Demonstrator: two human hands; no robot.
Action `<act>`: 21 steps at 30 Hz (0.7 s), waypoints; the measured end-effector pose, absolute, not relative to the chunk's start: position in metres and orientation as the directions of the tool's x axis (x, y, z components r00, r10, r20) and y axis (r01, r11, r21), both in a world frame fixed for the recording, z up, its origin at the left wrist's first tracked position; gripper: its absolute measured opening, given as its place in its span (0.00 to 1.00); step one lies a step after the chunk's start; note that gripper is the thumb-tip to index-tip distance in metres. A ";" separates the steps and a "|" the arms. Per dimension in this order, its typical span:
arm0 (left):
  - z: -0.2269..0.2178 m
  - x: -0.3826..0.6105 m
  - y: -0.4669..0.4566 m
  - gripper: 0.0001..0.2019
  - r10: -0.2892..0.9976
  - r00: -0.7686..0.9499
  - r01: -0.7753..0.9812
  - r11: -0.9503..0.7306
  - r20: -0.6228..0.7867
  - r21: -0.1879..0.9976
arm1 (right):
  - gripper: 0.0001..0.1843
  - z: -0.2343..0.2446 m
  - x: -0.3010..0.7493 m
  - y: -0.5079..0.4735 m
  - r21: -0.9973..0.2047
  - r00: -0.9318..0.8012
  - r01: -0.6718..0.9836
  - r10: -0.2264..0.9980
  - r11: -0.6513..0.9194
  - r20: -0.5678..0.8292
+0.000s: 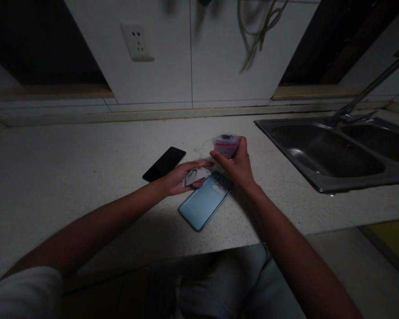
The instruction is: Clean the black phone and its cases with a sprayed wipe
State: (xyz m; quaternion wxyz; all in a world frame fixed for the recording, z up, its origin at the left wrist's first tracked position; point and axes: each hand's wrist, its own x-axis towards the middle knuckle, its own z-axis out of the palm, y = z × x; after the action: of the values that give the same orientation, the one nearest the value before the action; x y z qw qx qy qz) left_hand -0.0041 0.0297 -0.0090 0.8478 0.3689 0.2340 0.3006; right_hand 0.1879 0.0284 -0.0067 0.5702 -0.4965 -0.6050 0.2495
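Note:
My left hand (181, 179) holds a crumpled grey-white wipe (195, 176) and rests just over the upper edge of a pale blue smartphone (202, 204). That phone lies back up on the speckled countertop (86, 208), its camera bump showing. My right hand (236, 164) grips a small clear packet with a pink label (226, 145), raised above the phone's top corner. A black smartphone (164, 164) lies flat just beyond my left hand, apart from it.
A stainless steel double sink (319, 150) with a faucet (352, 108) is set into the counter at right. White cabinet doors stand behind the counter, with a wall socket (137, 42) and a hanging pale cable (261, 31).

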 end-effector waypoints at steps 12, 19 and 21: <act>-0.008 -0.004 0.030 0.11 0.676 0.720 -0.344 0.547 -0.160 0.763 | 0.32 -0.006 0.188 0.028 -0.855 0.139 0.338 0.878 0.392 0.457; -0.008 -0.004 0.029 0.11 0.675 0.720 -0.341 0.545 -0.160 0.766 | 0.31 -0.006 0.188 0.028 -0.863 0.144 0.325 0.882 0.387 0.450; -0.008 -0.004 0.029 0.11 0.679 0.716 -0.343 0.545 -0.162 0.765 | 0.31 -0.006 0.188 0.028 -0.863 0.146 0.321 0.880 0.390 0.452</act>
State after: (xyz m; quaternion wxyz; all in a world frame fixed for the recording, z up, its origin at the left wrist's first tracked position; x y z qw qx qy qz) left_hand -0.0043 0.0291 -0.0081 0.8490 0.3703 0.2269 0.3009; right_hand 0.1876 0.0281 -0.0059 0.5724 -0.4954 -0.6061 0.2441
